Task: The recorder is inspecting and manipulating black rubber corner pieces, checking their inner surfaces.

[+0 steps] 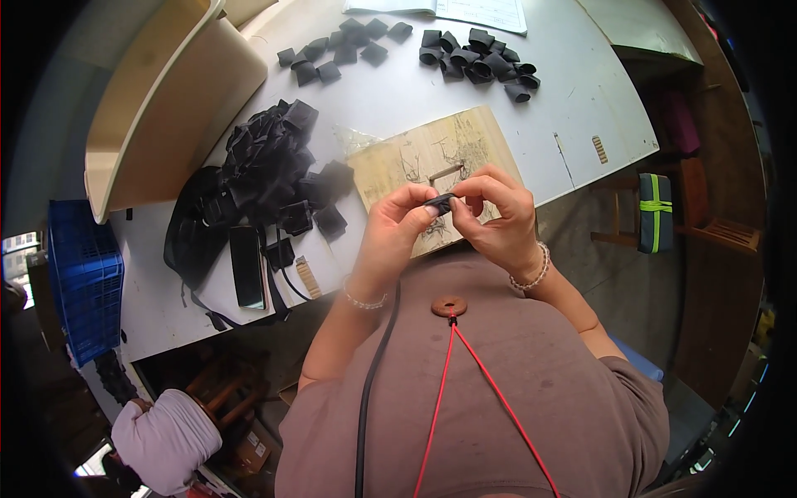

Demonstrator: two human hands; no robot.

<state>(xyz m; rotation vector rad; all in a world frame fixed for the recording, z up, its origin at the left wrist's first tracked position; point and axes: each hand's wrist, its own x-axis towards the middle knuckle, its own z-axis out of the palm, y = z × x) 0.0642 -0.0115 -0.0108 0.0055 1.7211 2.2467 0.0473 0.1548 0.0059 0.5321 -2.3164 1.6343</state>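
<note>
Between the fingertips of both hands is a small black fabric piece, curled or folded. My left hand pinches its left end with thumb and forefinger. On its right end, my right hand closes thumb and fingers. Both hands are held over a wooden board marked with dark scribbles, and a small metal bar fixture shows just beyond the fingers. Left of the board lies a heap of flat black fabric pieces. Farther off sit looped black pieces and a scatter of flat ones.
A phone and a black bag lie at the table's left front. A beige panel stands along the left side, beside a blue crate. An open notebook is at the far edge. Wooden stools stand to the right.
</note>
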